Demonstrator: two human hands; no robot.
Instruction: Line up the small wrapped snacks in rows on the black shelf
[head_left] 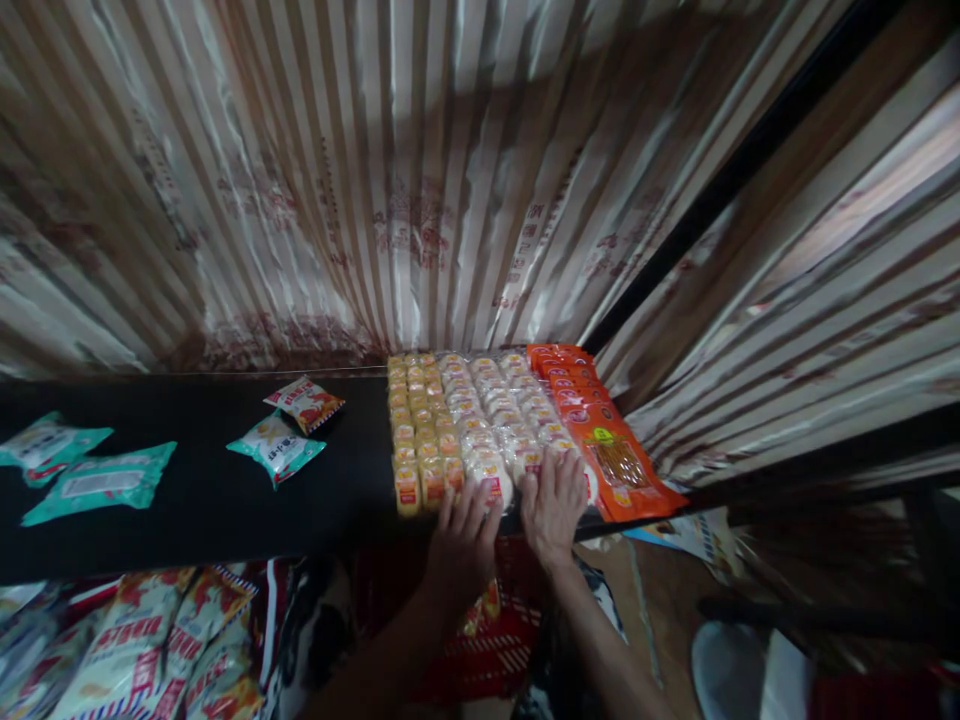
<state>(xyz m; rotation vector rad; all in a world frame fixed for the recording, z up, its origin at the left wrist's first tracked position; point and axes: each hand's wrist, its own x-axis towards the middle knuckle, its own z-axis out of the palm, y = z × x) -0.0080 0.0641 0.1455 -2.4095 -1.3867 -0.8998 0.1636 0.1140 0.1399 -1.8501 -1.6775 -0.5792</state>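
Observation:
My left hand (466, 525) lies with its fingers stretched against the front ends of the snack rows, touching a round white packaged cake (487, 470) and the yellow packs beside it. My right hand (556, 500) rests with fingers spread on the front of the white packaged cake rows (491, 405). To the left stand rows of small yellow packaged cakes (421, 430). Orange snack bags (611, 440) overlap in a column right of my right hand. All of these sit on a black shelf (352, 500).
Teal snack packets (112, 483) and a red-and-white packet (306, 403) lie loose on the shelf's left. Below are several larger snack bags (135, 640) and a red plastic basket (495, 655). A striped plastic sheet (420, 200) hangs behind; a dark post (697, 210) slants at right.

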